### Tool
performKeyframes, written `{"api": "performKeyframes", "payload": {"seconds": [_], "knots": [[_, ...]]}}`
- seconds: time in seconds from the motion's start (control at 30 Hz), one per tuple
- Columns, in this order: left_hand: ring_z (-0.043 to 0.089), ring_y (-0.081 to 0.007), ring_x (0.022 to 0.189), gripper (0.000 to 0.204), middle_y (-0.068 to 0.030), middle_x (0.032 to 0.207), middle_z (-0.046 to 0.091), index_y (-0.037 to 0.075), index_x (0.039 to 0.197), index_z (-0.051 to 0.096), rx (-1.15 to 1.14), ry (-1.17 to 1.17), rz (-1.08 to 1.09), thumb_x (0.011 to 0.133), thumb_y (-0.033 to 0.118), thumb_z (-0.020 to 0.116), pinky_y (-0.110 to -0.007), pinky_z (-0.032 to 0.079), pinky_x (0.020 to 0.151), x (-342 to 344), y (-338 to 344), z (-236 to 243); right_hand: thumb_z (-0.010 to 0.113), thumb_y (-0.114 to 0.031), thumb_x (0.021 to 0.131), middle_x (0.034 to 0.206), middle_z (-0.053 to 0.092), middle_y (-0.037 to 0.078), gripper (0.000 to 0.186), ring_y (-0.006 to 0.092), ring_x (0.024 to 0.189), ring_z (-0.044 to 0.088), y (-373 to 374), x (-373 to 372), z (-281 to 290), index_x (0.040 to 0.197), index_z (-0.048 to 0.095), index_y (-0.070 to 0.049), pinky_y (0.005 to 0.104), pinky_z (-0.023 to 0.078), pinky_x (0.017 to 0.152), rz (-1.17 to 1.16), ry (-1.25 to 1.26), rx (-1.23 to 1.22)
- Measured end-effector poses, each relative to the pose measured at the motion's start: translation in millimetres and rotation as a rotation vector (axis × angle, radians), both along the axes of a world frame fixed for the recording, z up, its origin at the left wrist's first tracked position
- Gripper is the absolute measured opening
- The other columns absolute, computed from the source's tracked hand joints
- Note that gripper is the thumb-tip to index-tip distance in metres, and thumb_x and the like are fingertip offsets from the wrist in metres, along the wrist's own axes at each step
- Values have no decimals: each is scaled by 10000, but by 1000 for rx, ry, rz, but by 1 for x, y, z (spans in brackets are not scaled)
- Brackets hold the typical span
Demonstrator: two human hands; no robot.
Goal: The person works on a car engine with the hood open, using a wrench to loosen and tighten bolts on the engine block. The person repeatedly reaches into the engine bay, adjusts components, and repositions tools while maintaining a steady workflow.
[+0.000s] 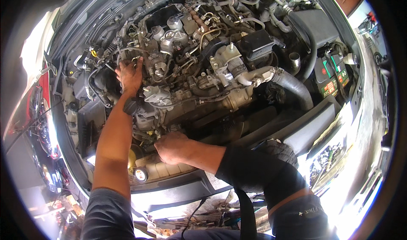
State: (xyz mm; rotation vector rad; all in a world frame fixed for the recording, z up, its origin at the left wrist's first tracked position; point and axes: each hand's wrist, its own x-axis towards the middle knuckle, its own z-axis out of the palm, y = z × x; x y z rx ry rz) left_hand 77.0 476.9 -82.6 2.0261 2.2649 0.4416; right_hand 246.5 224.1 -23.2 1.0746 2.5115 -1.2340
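Note:
My left hand reaches into the left side of an engine, its fingers apart and bent against hoses and metal fittings. A dark band wraps that wrist. My right hand is closed low at the engine's front, beside small fittings and just above a pale plastic reservoir with a round cap. Whatever its fingers grip is hidden. A bare metal bracket assembly sits between and above my hands.
A battery and a black box are on the right, near a large curved hose. The car's front panel runs beneath my arms. Beyond the left fender, a red object and assorted clutter show.

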Motion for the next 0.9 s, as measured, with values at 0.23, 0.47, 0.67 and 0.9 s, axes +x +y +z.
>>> {"api": "performKeyframes", "payload": {"seconds": [0.23,0.47,0.67,0.9], "knots": [[391,-497,1506,629,-172,1598,523,30,1327,781,192,-121,-151,1099,581,581,-583,308,1289,-20,16,-24,659,-251,1005,1209,821,201,332,377,1144,794,0,1,0,1145,822,3,496,648,981,-3,24,12],[389,-469,1524,616,-167,1591,540,34,1332,789,127,-2,-99,1067,567,630,-564,341,1279,-8,-4,-6,677,-224,981,1233,820,187,322,368,1149,796,-1,-3,-4,1165,824,-4,483,651,973,-9,11,18],[390,-487,1520,610,-203,1592,532,28,1318,797,115,-105,-27,1019,554,723,-567,334,1282,0,-3,1,713,-158,947,1246,823,187,276,359,1138,805,-2,-3,-1,1141,842,-9,472,665,940,-26,8,27],[417,-492,1493,605,-250,1551,558,7,1278,796,171,-21,-127,1058,560,687,-572,325,1280,-8,2,-9,710,-123,948,1256,814,207,282,368,1152,799,-3,-3,-1,1151,828,33,484,661,959,-27,14,1]]}}
